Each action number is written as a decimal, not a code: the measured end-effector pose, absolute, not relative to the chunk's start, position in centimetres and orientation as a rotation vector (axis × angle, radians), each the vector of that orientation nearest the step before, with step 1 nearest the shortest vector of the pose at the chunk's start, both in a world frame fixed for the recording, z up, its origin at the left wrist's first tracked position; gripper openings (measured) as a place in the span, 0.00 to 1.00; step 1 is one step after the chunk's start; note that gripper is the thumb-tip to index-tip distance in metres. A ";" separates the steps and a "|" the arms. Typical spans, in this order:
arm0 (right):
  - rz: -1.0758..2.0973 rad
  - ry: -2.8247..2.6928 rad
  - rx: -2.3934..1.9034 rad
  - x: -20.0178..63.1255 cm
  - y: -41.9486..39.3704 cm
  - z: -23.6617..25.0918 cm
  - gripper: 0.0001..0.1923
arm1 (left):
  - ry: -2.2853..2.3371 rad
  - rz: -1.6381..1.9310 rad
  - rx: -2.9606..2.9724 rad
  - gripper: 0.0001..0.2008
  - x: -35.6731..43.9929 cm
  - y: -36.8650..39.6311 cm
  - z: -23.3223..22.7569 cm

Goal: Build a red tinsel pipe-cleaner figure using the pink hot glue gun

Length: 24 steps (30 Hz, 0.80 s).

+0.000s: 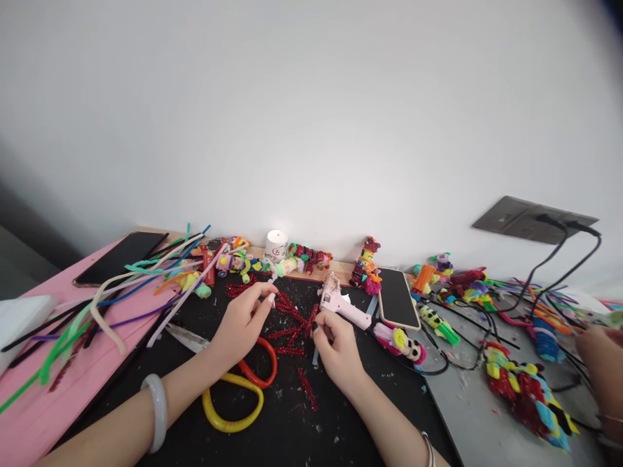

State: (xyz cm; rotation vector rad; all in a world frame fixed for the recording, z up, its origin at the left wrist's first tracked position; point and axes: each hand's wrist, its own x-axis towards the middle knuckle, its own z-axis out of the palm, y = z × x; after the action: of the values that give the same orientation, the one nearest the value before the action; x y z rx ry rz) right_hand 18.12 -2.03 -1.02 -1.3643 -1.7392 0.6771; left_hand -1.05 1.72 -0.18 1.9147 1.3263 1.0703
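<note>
My left hand (249, 318) is closed in a pinch over the black mat, with a small pale lilac bit at its fingertips that I cannot make out. To its right, my right hand (337, 347) pinches the end of a short red tinsel pipe cleaner (310, 322). Several more red tinsel pieces (292, 351) lie scattered between and below the hands. Just beyond my right hand rests a pale pink glue gun (343, 305), its nozzle end stained brown. Large scissors with red and yellow handles (233, 425) lie under my left forearm, which partly hides them.
Coloured pipe cleaners (146, 272) spread over the pink surface at left, near a dark phone (121, 258). A paper cup (276, 245), pipe-cleaner figures (366, 263) and a pale-rimmed phone (398, 298) stand or lie along the back. Black cables run to a wall socket (530, 219). Another person's hand (601, 360) is at far right.
</note>
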 end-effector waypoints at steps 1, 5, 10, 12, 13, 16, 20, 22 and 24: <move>0.650 -1.821 -1.347 18.0 -2.2 -0.8 0.08 | 1.338 1.078 1.914 0.10 -1.2 1.9 -0.2; 0.583 -2.082 -1.276 17.5 -2.7 -0.2 0.08 | 1.343 1.078 1.935 0.09 -1.4 2.4 -0.5; 0.533 -2.146 -1.270 17.5 -2.7 0.0 0.07 | 1.372 1.039 2.005 0.09 -1.6 2.9 -0.8; 0.535 -2.143 -1.255 17.6 -2.7 0.0 0.10 | 1.347 0.997 2.070 0.09 -1.7 3.2 -1.0; 0.542 -2.141 -1.241 17.6 -2.7 0.0 0.12 | 1.327 0.971 2.099 0.09 -1.8 3.3 -1.2; 0.570 -2.130 -1.197 17.7 -2.7 -0.2 0.14 | 1.278 0.864 2.163 0.10 -1.9 3.6 -1.7; 0.585 -2.063 -1.186 17.7 -2.7 -0.4 0.18 | 1.233 0.753 2.244 0.10 -2.0 3.8 -2.1; 0.605 -2.005 -1.196 17.7 -2.6 -0.6 0.20 | 1.224 0.727 2.267 0.09 -2.0 3.8 -2.1; 0.627 -1.940 -1.203 17.8 -2.6 -0.8 0.22 | 1.225 0.716 2.274 0.07 -2.0 3.8 -2.0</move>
State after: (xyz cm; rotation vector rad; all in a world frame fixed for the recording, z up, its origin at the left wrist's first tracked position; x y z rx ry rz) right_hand 17.81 -2.58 -0.77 -1.2027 -1.9399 0.6271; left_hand -1.98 3.75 -2.05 2.2744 1.2252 0.7156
